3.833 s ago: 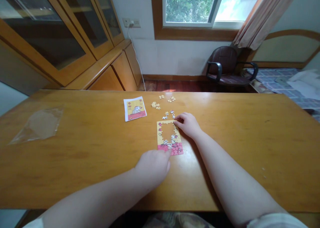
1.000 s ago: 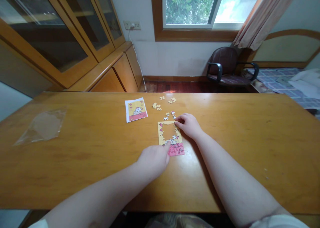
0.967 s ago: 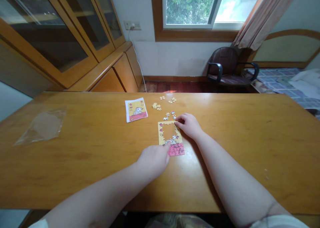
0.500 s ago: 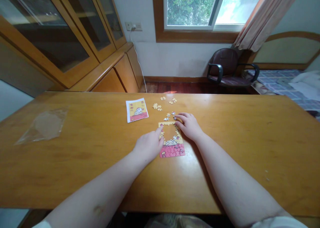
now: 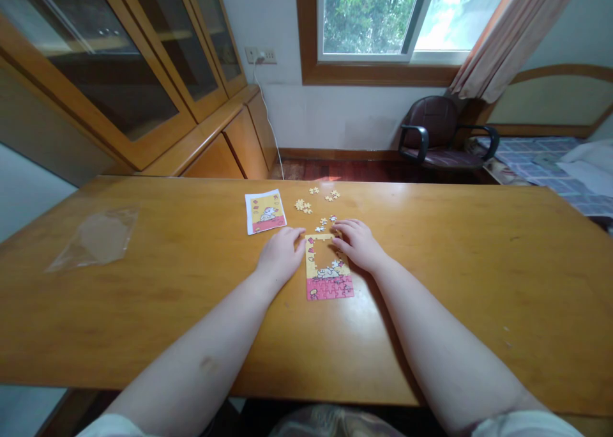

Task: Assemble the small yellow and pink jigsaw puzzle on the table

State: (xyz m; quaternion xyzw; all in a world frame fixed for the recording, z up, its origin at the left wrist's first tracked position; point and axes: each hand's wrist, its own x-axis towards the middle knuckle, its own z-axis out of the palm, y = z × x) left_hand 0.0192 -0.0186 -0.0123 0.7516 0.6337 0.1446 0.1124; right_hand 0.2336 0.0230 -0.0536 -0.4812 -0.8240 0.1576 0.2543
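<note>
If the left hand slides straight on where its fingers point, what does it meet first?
Most likely the top left corner of the partly built yellow and pink jigsaw puzzle; the left hand lies just beside it, contact unclear. Beyond lie small loose puzzle pieces.

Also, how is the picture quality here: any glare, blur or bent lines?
Head view: the window is blown out on its right; a soft sheen lies on the table beside the puzzle; the table's far edge bows, wide-angle distortion; the left hand and right hand look sharp.

Glossy wooden table (image 5: 431, 283), matt cardboard puzzle (image 5: 329, 277), shiny clear plastic bag (image 5: 98, 239)
</note>
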